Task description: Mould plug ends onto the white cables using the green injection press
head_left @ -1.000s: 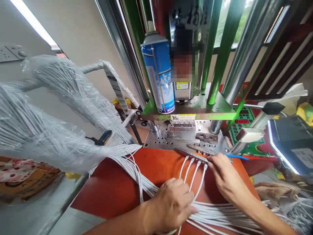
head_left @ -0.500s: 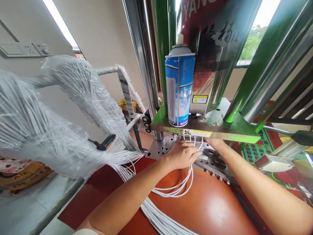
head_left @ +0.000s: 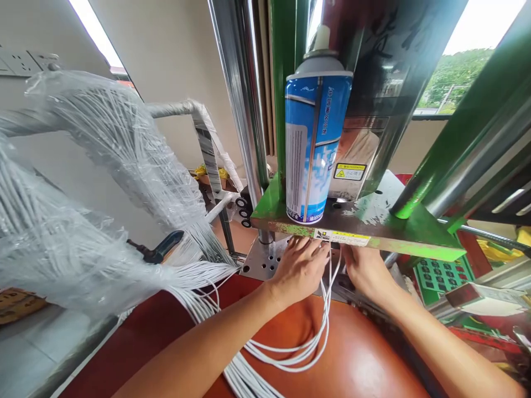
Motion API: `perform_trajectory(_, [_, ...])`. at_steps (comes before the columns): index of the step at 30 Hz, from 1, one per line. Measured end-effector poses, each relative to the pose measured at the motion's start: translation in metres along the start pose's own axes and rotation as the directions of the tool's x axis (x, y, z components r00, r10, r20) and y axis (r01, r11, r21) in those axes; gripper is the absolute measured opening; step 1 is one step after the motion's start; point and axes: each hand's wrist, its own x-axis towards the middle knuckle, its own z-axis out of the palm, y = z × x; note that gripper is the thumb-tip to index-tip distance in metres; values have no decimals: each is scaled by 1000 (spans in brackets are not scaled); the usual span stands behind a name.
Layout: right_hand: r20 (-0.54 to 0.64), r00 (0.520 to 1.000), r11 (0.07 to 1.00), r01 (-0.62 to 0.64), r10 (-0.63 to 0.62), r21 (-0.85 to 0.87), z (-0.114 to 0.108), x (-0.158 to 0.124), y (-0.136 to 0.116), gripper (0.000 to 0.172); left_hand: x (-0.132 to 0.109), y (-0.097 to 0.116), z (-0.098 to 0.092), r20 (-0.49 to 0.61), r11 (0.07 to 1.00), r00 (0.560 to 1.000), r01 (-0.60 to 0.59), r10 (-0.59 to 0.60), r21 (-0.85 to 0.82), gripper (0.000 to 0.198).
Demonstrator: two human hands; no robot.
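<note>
My left hand (head_left: 299, 269) and my right hand (head_left: 365, 269) reach side by side under the green machine shelf (head_left: 357, 224). Several thin white cables (head_left: 325, 309) run up between the two hands and disappear under the shelf. Both hands have their fingers curled on these cables near their hidden ends. The cables loop down over the orange tabletop (head_left: 357, 359) toward me. Fingertips and cable ends are hidden by the shelf edge. A drilled metal plate (head_left: 263, 260) lies beneath the left hand.
A blue spray can (head_left: 315, 138) stands on the green shelf, close above my hands. Large bundles of white cables wrapped in clear plastic (head_left: 95, 193) hang on a rack at the left. Steel and green columns (head_left: 244, 94) rise behind. A green control panel (head_left: 442, 273) sits at the right.
One second ago both hands held cable ends on the orange table. They have moved forward under the green shelf with the cables, and my view has come closer and lower.
</note>
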Motion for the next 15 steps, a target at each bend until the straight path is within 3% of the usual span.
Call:
perform_trajectory(5, [61, 996, 951, 84, -69, -299, 14, -38, -38, 55, -4, 12, 2, 77, 994, 994, 74, -80, 85, 39])
perform_trajectory(11, [56, 998, 926, 55, -37, -374, 27, -20, -41, 39, 1, 4, 21, 32, 994, 997, 60, -63, 89, 42])
perform_trajectory(15, [28, 999, 930, 30, -21, -365, 32, -17, -39, 40, 1, 1, 35, -17, 994, 997, 77, -76, 72, 42])
